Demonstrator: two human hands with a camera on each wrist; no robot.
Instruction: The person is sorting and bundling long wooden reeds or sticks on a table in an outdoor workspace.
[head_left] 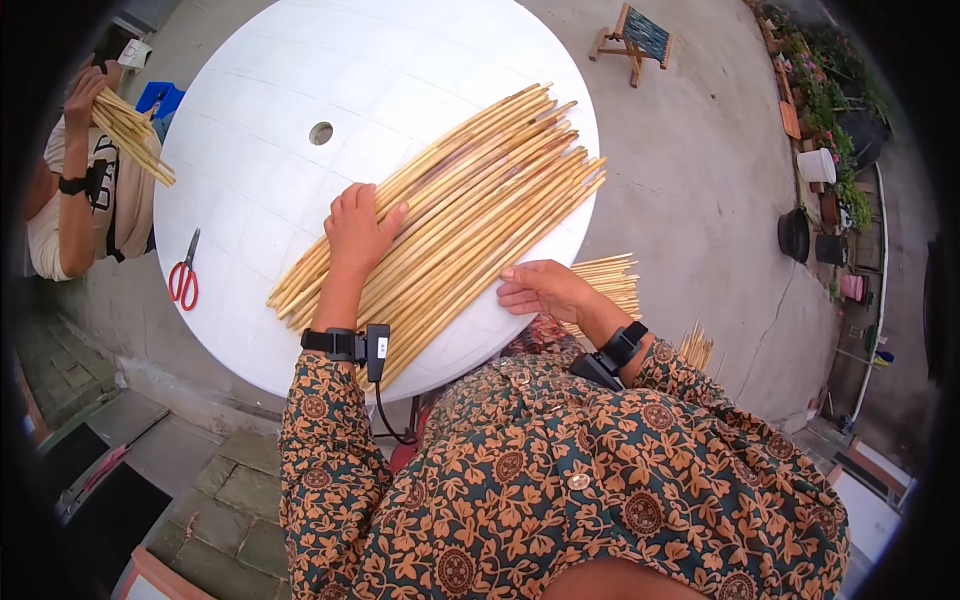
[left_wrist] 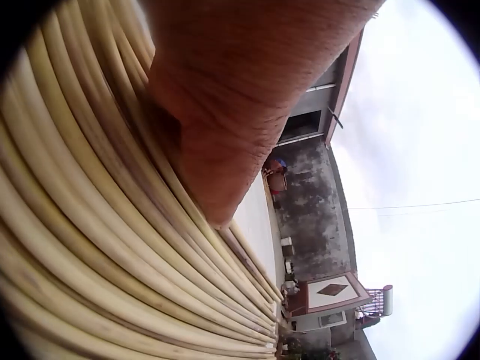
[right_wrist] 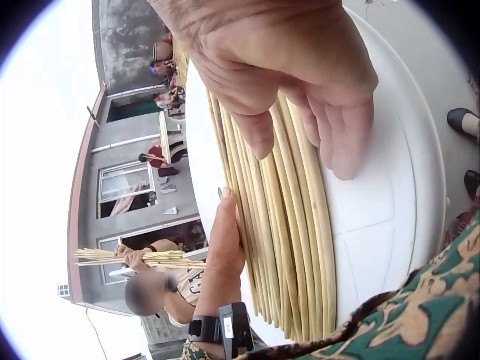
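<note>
A wide layer of long yellow-brown sticks (head_left: pixel 450 200) lies side by side across the round white table (head_left: pixel 250 110). My left hand (head_left: pixel 360 230) rests on the far side of the layer, its thumb spread over the sticks; in the left wrist view the hand (left_wrist: pixel 225 97) covers part of the sticks (left_wrist: pixel 97 187). At the near edge is my right hand (head_left: pixel 545 288), nothing gripped in it. The right wrist view shows its thumb over the sticks (right_wrist: pixel 289 217) and the fingers of that hand (right_wrist: pixel 300 67) loosely extended beside them; contact is unclear.
Red-handled scissors (head_left: pixel 184 272) lie near the table's left edge. Across from them, another person (head_left: pixel 75 200) holds a bundle of sticks (head_left: pixel 130 135). More sticks (head_left: pixel 610 285) are beside the table at my right. A folding stool (head_left: pixel 635 42) stands beyond, with pots (head_left: pixel 817 166) further right.
</note>
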